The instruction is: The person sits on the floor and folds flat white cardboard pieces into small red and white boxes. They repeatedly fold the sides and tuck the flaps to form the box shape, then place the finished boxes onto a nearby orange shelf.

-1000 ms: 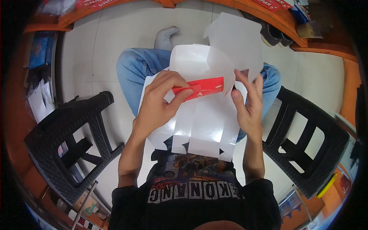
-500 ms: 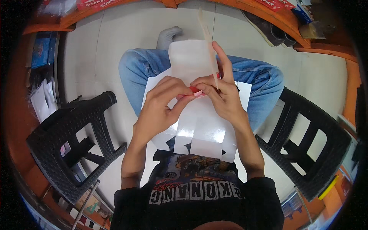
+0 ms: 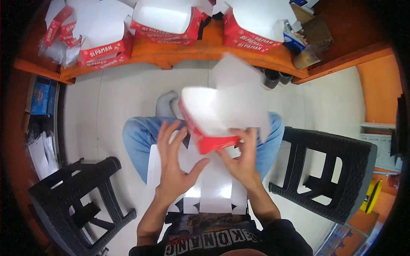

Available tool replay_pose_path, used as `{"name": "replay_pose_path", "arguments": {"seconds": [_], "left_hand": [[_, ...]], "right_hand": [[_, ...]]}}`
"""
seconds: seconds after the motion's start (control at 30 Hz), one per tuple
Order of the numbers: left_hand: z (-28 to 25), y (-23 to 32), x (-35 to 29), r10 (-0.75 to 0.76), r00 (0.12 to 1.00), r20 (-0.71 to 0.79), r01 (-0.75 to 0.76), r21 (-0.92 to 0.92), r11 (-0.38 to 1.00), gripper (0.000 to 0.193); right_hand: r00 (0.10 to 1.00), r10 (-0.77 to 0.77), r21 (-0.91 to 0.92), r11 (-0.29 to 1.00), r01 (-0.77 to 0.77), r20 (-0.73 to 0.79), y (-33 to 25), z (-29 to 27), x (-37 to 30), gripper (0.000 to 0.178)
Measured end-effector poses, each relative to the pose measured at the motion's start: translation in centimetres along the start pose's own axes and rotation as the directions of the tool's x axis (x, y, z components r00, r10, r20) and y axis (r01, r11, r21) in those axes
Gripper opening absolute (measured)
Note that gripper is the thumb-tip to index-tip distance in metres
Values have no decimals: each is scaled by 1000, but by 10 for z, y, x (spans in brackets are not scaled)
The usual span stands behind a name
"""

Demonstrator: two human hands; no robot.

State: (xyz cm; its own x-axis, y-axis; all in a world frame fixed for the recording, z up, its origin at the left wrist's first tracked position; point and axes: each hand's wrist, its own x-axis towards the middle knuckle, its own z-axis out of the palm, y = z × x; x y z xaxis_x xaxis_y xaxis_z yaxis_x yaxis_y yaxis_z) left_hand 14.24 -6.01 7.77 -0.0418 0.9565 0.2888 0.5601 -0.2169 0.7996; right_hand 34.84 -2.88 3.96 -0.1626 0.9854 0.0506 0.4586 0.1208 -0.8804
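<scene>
A red paper food box [image 3: 220,144] with a white inside is raised above my lap, its tray walls up and its white lid flap swung to the right, blurred by motion. My right hand [image 3: 242,160] pinches the box at its near right corner, thumb below and fingers over the rim. Beside its left wall, my left hand [image 3: 174,166] is spread, thumb and fingers apart, holding nothing. Under both hands, flat white box blanks [image 3: 215,187] with notched edges lie across my lap.
Along the far orange wooden table [image 3: 149,52] stand several folded red-and-white boxes [image 3: 164,21]. A black plastic stool [image 3: 85,200] is at my left, another black stool [image 3: 329,166] at my right. Dark shoes [image 3: 273,79] sit under the table; a blue carton [image 3: 41,96] is on the left shelf.
The box has come up and away from me in my right hand, its red walls now standing. My left hand has let go and spread. The view has tilted up, showing more of the table.
</scene>
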Motion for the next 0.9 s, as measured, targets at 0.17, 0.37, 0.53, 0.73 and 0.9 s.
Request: {"name": "replay_pose_path", "arguments": {"seconds": [0.17, 0.37, 0.53, 0.73, 0.9], "left_hand": [[-13, -21, -30, -95, 927, 362, 82, 51, 995, 78], [-7, -17, -82, -72, 674, 736, -1, 98, 995, 73], [3, -13, -103, -51, 589, 806, -34, 88, 996, 77], [32, -6, -116, -49, 617, 785, 20, 47, 999, 79], [22, -13, -85, -22, 721, 693, 29, 2, 1000, 61]], "right_hand": [[819, -284, 202, 881, 428, -498, -3, -52, 87, 77], [810, -510, -42, 852, 521, -291, 11, -166, 230, 50], [893, -50, 247, 953, 177, -447, 43, -197, 293, 48], [847, -532, -360, 789, 498, 7, 49, -100, 193, 101], [924, -348, -334, 861, 382, 161, 103, -39, 174, 100]]}}
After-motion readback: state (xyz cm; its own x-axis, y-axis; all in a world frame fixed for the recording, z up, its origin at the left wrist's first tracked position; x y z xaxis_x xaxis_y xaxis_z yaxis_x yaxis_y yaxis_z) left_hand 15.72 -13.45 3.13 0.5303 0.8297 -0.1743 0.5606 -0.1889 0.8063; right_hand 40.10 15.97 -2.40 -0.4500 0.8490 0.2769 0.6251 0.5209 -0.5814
